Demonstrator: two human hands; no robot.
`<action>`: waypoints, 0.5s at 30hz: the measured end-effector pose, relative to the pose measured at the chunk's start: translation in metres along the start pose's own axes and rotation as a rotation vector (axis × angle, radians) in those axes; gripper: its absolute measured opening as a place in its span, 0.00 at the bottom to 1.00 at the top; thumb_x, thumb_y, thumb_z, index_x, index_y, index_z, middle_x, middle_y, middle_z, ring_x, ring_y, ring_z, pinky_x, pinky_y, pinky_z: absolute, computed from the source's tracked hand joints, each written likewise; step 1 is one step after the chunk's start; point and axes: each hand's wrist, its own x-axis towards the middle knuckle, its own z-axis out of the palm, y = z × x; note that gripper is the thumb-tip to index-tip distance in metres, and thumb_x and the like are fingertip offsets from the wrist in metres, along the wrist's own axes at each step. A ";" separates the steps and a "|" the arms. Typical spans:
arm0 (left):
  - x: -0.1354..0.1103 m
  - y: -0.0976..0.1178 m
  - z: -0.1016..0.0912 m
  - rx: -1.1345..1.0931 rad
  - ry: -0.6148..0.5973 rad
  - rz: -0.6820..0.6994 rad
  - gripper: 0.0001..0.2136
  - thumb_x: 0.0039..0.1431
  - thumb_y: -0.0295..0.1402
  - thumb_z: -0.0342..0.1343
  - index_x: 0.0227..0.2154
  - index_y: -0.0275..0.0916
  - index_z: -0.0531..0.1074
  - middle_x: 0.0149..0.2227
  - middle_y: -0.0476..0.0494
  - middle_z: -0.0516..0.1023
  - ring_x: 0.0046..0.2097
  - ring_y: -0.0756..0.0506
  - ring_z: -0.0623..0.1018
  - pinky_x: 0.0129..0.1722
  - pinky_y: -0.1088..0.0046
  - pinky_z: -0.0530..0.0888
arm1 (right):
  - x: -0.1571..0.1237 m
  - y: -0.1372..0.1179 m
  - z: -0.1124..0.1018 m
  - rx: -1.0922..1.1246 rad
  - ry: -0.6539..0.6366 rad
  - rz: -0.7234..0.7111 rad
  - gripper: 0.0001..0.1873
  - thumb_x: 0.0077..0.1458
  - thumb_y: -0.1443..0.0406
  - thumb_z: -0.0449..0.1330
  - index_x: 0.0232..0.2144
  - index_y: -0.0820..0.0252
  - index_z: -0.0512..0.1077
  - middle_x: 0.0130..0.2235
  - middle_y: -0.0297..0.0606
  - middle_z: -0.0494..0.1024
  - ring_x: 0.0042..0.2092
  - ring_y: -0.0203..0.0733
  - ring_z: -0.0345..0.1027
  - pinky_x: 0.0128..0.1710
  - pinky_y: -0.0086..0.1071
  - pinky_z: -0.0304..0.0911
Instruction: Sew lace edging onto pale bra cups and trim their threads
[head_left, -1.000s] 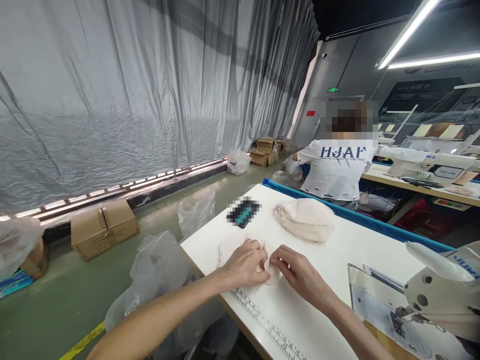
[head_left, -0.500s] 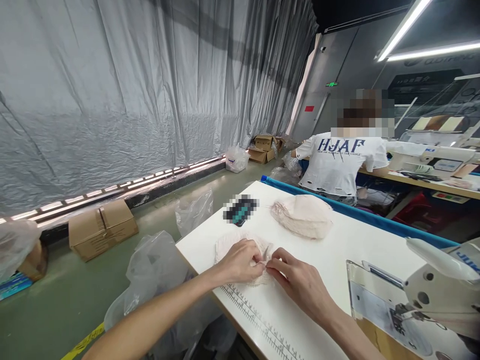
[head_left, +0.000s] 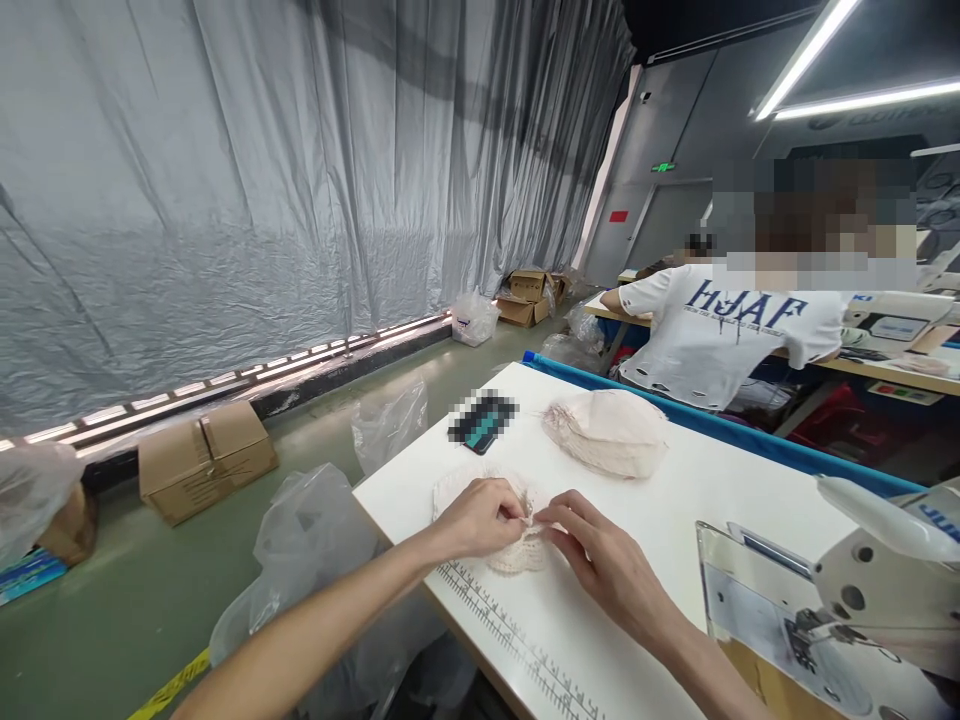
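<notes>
My left hand (head_left: 482, 517) and my right hand (head_left: 592, 550) meet over a small pale pink lace fabric piece (head_left: 517, 552) lying on the white table (head_left: 675, 520). The fingers of both hands are pinched together on its top edge. More of the same lace (head_left: 448, 490) shows behind my left hand. A stack of pale pink fabric pieces (head_left: 609, 431) lies farther back on the table. A dark phone (head_left: 481, 422) lies to the left of that stack.
A sewing machine (head_left: 877, 590) stands at the right on a metal plate. A printed ruler (head_left: 517, 640) runs along the table's near edge. A person in a white shirt (head_left: 731, 335) stands behind the table. Clear plastic bags (head_left: 315, 540) and a cardboard box (head_left: 206, 455) sit on the floor at left.
Both hands have shifted slightly on the lace piece, which now bulges below the fingers. The person in the white shirt has moved to the right.
</notes>
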 end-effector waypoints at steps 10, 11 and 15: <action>0.003 0.003 -0.004 -0.081 0.027 -0.067 0.06 0.44 0.25 0.52 0.22 0.36 0.75 0.31 0.46 0.77 0.33 0.49 0.74 0.30 0.78 0.66 | 0.006 -0.003 -0.002 0.028 0.014 0.004 0.18 0.64 0.61 0.41 0.33 0.54 0.69 0.35 0.39 0.73 0.28 0.38 0.69 0.25 0.30 0.62; 0.004 0.005 -0.004 -0.087 0.029 -0.067 0.06 0.44 0.25 0.52 0.21 0.36 0.75 0.31 0.47 0.77 0.33 0.49 0.74 0.30 0.78 0.66 | 0.005 -0.003 -0.002 0.027 0.022 0.008 0.18 0.64 0.61 0.41 0.33 0.54 0.69 0.36 0.39 0.73 0.29 0.38 0.69 0.26 0.30 0.63; 0.005 0.009 -0.006 -0.113 0.049 -0.075 0.05 0.44 0.24 0.53 0.19 0.36 0.73 0.31 0.48 0.76 0.31 0.50 0.73 0.30 0.77 0.65 | 0.001 -0.002 -0.001 0.025 0.077 0.025 0.14 0.63 0.59 0.45 0.37 0.53 0.69 0.40 0.39 0.72 0.25 0.35 0.67 0.23 0.30 0.61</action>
